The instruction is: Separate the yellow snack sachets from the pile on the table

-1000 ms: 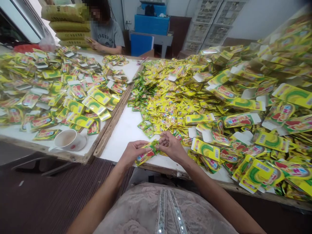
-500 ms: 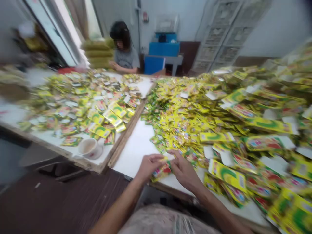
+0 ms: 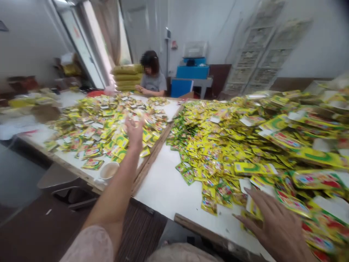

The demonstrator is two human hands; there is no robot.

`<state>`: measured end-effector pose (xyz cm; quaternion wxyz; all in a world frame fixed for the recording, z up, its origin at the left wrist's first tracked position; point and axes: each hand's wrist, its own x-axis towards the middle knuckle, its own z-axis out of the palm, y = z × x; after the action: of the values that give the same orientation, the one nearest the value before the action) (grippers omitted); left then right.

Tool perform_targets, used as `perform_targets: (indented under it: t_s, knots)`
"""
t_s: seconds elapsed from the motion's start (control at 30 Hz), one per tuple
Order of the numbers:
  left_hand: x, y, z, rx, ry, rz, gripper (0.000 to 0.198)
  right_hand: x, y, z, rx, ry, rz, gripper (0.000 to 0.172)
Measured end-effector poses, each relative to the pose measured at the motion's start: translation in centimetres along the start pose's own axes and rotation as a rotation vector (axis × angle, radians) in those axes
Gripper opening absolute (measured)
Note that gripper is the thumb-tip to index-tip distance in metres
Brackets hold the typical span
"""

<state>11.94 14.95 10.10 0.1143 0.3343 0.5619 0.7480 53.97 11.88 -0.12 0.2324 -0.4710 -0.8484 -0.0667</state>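
Observation:
My left hand [image 3: 134, 129] is stretched out over the pile of small yellow-green boxes [image 3: 92, 134] on the left table. Its fingers are spread and somewhat blurred, and I see nothing held in them. At the lower right, my right hand [image 3: 275, 222] hovers at or just touches a heap of flat yellow cartons [image 3: 316, 182], several with white flaps open. Its thumb and fingers are apart. Between the hands lies a mound of small shiny yellow and green sachets [image 3: 212, 145], a few of them near the table's front edge.
A white cup [image 3: 109, 170] with a pale brown drink stands by the left table's front edge, close to my left forearm. A wooden strip [image 3: 155, 156] divides the two tables. Across from me sits another person [image 3: 152, 76]. Yellow stacked sacks [image 3: 125, 78] are behind.
Both hands were together at the front edge around a yellow carton. They have parted: the left has reached out to the left pile, the right to the cartons. The view has tilted up.

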Motion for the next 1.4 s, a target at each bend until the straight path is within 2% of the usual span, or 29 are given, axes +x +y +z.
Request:
perform_targets:
  t_s: [0.07, 0.1, 0.13, 0.23, 0.33, 0.4, 0.47, 0.5, 0.53, 0.6, 0.63, 0.7, 0.77, 0.83, 0.87, 0.97, 1.03, 1.13, 1.23, 1.3, 1.4]
  knots:
    - [0.2, -0.5, 0.2, 0.042, 0.092, 0.015, 0.063, -1.2, 1.6, -1.0, -0.247, -0.049, 0.016, 0.045]
    - [-1.0, -1.2, 0.4, 0.065, 0.049, -0.013, 0.060, -1.6, 2.1, -1.4, -0.316, -0.090, 0.038, 0.042]
    - [-2.9, -2.1, 0.7, 0.088, -0.027, -0.080, 0.053, -1.9, 2.4, -1.8, -0.352, -0.128, 0.061, 0.040]
    - [-10.6, -4.5, 1.1, 0.133, -0.367, -0.391, 0.036, -1.8, 2.4, -2.1, -0.370, -0.205, 0.105, 0.036]
    - [-17.1, -5.9, 1.2, 0.123, -0.590, -0.576, 0.032, -0.9, 2.1, -1.8, -0.308, -0.208, 0.099, 0.030]
    - [-19.6, -6.1, 1.4, 0.136, -0.691, -0.647, 0.032, 0.0, 1.3, -1.3, -0.195, -0.123, 0.147, 0.028]
    - [-21.0, -5.9, 1.8, 0.133, -0.739, -0.674, 0.034, 1.1, -0.6, -0.6, -0.003, -0.010, 0.256, 0.030]
    - [-21.3, -5.7, 2.0, 0.106, -0.745, -0.681, 0.037, 1.8, -2.0, -0.2, 0.125, 0.023, 0.311, 0.032]
    - [-21.6, -5.6, 2.2, 0.055, -0.739, -0.689, 0.042, 2.4, -3.6, 0.2, 0.278, 0.002, 0.338, 0.033]
    - [-21.8, -5.4, 2.5, -0.098, -0.707, -0.726, 0.052, 3.7, -6.9, 1.2, 0.606, -0.158, 0.282, 0.030]
    - [-21.8, -5.4, 2.5, -0.169, -0.679, -0.750, 0.054, 4.3, -8.3, 1.8, 0.715, -0.258, 0.208, 0.030]
    - [-21.5, -5.8, 1.9, -0.233, -0.601, -0.774, 0.051, 5.5, -10.1, 3.0, 0.801, -0.358, 0.126, 0.033]
    - [-20.7, -6.5, 0.8, -0.167, -0.522, -0.761, 0.050, 6.9, -10.3, 4.3, 0.714, -0.344, 0.181, 0.033]
    - [-19.6, -7.4, -0.5, -0.029, -0.492, -0.726, 0.056, 8.3, -9.4, 5.6, 0.524, -0.307, 0.229, 0.029]
    - [-19.1, -7.9, -1.1, 0.048, -0.495, -0.706, 0.058, 9.0, -8.9, 6.3, 0.422, -0.316, 0.195, 0.029]
    - [-17.8, -9.1, -2.0, 0.253, -0.512, -0.648, 0.057, 10.6, -8.0, 8.0, 0.223, -0.414, 0.046, 0.046]
    - [-17.3, -9.5, -2.1, 0.324, -0.527, -0.623, 0.051, 11.0, -7.9, 8.6, 0.190, -0.454, 0.043, 0.043]
    - [-17.2, -9.5, -2.1, 0.361, -0.550, -0.586, 0.044, 10.7, -8.0, 8.5, 0.211, -0.446, 0.084, 0.026]
    - [-17.5, -8.9, -2.1, 0.298, -0.620, -0.585, 0.043, 10.1, -8.4, 7.6, 0.438, -0.413, 0.147, 0.024]
    - [-17.7, -8.4, -2.0, 0.163, -0.677, -0.650, 0.044, 9.9, -8.7, 7.0, 0.641, -0.430, 0.160, 0.020]
    - [-17.9, -7.5, -2.1, 0.005, -0.713, -0.774, 0.043, 9.9, -9.2, 6.4, 0.774, -0.561, 0.086, 0.011]
